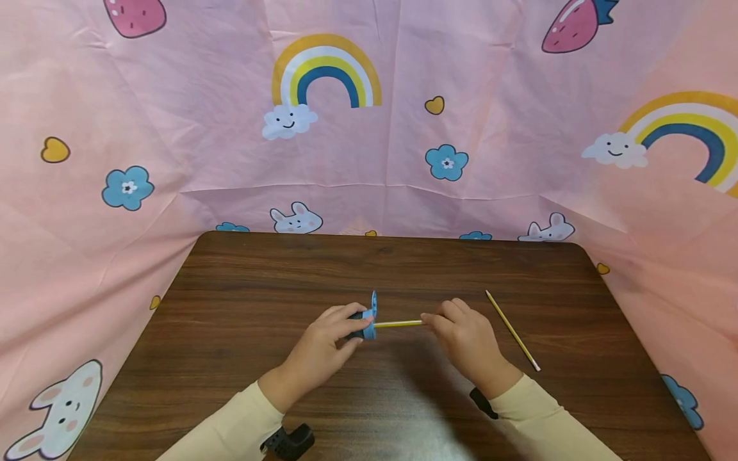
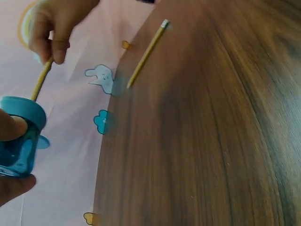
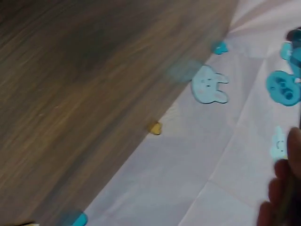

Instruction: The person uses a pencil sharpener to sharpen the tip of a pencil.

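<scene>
My left hand (image 1: 319,346) grips a blue pencil sharpener (image 1: 369,330) by its see-through shavings container, holding it on its side over the table. Its flip lid (image 1: 374,303) stands up, and in the right wrist view the lid (image 3: 283,88) shows a rounded animal shape. A yellow striped pencil (image 1: 399,324) has one end in the sharpener. At its other end, the fingertips of my right hand (image 1: 469,336) pinch it. The left wrist view shows the sharpener's blue collar (image 2: 26,110) with the pencil (image 2: 41,82) entering it; the tip inside is hidden.
A second yellow pencil (image 1: 513,331) with a white end lies on the dark wooden table (image 1: 259,282), to the right of my right hand. Pink printed cloth (image 1: 230,128) hangs behind the table and along both sides.
</scene>
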`<state>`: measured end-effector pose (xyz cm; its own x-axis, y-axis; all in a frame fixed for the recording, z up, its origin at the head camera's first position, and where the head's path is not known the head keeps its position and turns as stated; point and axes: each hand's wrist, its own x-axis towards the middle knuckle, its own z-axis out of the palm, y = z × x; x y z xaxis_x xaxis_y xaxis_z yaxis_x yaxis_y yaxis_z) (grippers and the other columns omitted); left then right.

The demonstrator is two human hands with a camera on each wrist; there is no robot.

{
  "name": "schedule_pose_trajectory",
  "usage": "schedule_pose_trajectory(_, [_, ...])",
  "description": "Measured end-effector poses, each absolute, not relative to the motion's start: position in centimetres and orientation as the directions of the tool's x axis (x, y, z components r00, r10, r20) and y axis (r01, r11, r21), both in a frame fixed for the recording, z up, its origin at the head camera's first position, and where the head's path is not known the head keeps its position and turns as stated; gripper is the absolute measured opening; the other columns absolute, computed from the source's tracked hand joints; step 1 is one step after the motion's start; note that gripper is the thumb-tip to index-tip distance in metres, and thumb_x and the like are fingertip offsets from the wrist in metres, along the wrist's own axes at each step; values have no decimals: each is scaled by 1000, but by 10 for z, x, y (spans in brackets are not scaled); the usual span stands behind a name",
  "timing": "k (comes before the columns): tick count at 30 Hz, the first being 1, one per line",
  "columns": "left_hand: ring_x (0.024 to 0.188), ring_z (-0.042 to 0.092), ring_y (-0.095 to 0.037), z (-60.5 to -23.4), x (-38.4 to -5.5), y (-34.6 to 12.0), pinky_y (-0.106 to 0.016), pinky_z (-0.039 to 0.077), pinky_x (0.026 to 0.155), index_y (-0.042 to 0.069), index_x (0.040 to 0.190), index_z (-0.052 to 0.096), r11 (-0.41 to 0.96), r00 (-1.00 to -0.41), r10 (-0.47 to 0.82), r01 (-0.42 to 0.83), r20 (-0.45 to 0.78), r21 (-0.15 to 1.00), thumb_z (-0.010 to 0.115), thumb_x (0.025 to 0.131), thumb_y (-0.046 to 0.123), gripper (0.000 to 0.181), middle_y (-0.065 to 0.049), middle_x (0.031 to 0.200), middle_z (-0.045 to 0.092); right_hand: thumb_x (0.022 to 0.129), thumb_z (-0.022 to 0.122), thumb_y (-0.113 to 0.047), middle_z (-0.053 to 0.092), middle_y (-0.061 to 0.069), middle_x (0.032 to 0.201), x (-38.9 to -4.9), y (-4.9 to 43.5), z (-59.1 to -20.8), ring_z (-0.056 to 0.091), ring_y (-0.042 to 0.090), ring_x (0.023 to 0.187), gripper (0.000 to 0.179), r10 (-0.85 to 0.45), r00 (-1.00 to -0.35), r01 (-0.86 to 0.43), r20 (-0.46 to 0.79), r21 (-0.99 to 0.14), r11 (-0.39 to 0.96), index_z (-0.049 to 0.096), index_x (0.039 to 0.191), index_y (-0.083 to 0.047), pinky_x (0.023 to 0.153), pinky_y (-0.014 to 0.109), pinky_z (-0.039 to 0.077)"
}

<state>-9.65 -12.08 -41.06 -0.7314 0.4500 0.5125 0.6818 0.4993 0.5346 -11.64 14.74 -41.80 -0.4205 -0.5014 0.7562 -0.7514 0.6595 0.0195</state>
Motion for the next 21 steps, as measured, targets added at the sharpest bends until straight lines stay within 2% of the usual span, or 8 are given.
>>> schedule_pose_trajectory(3, [112, 58, -27, -415, -98, -123, -27, 57, 76, 3, 111, 73, 503, -647, 488, 757, 586, 417, 78, 74, -8, 38, -12, 120, 64, 70, 84, -6, 54, -3, 68, -112, 146, -409, 48, 11, 59, 14, -523, -571, -731, 633, -103, 674, 76, 81, -10, 46, 21, 43])
schedule_pose_trajectory(4, [111, 58, -28, -416, -98, -123, -29, 58, 79, 3, 110, 73, 501, -614, 504, 781, 608, 374, 79, 73, -8, 38, -12, 118, 64, 69, 85, -8, 57, -5, 69, -111, 146, -406, 53, 11, 61, 15, -528, -622, -720, 578, -155, 677, 76, 81, -11, 52, 23, 49])
schedule_pose_trajectory(8, [108, 59, -28, -421, -99, -126, -29, 57, 83, 5, 107, 74, 482, -484, 565, 851, 668, 208, 81, 67, -11, 43, -14, 115, 64, 79, 78, -12, 67, -5, 74, -113, 148, -393, 59, 5, 65, 4, -549, -800, -588, 241, -492, 642, 76, 82, -11, 58, 24, 52])
schedule_pose_trajectory(11, [106, 60, -29, -423, -99, -127, -27, 56, 84, 7, 107, 74, 453, -419, 586, 879, 694, 148, 82, 62, -14, 50, -15, 115, 64, 85, 73, -13, 71, -3, 79, -118, 150, -388, 57, 2, 68, 5, -541, -841, -403, 9, -677, 616, 76, 84, -9, 57, 22, 48])
schedule_pose_trajectory(12, [106, 60, -29, -423, -99, -127, -26, 56, 84, 7, 106, 74, 445, -409, 587, 884, 699, 143, 82, 61, -15, 51, -15, 115, 63, 86, 72, -13, 71, -3, 80, -119, 151, -388, 57, 2, 69, 6, -537, -843, -364, -36, -698, 617, 76, 85, -8, 58, 22, 48])
schedule_pose_trajectory(14, [106, 60, -29, -425, -99, -127, -26, 56, 84, 6, 106, 74, 436, -407, 580, 887, 706, 153, 82, 61, -15, 51, -15, 115, 63, 86, 72, -14, 71, -3, 81, -121, 150, -388, 56, 1, 70, 7, -538, -842, -364, -50, -683, 633, 76, 86, -8, 59, 21, 47])
schedule_pose_trajectory(21, [106, 59, -27, -427, -101, -125, -31, 57, 84, 4, 106, 74, 454, -476, 520, 857, 709, 242, 79, 66, -16, 45, -12, 114, 63, 86, 73, -20, 63, -6, 86, -115, 141, -391, 58, 8, 74, 15, -468, -880, -455, 85, -436, 776, 74, 97, -11, 64, 26, 50])
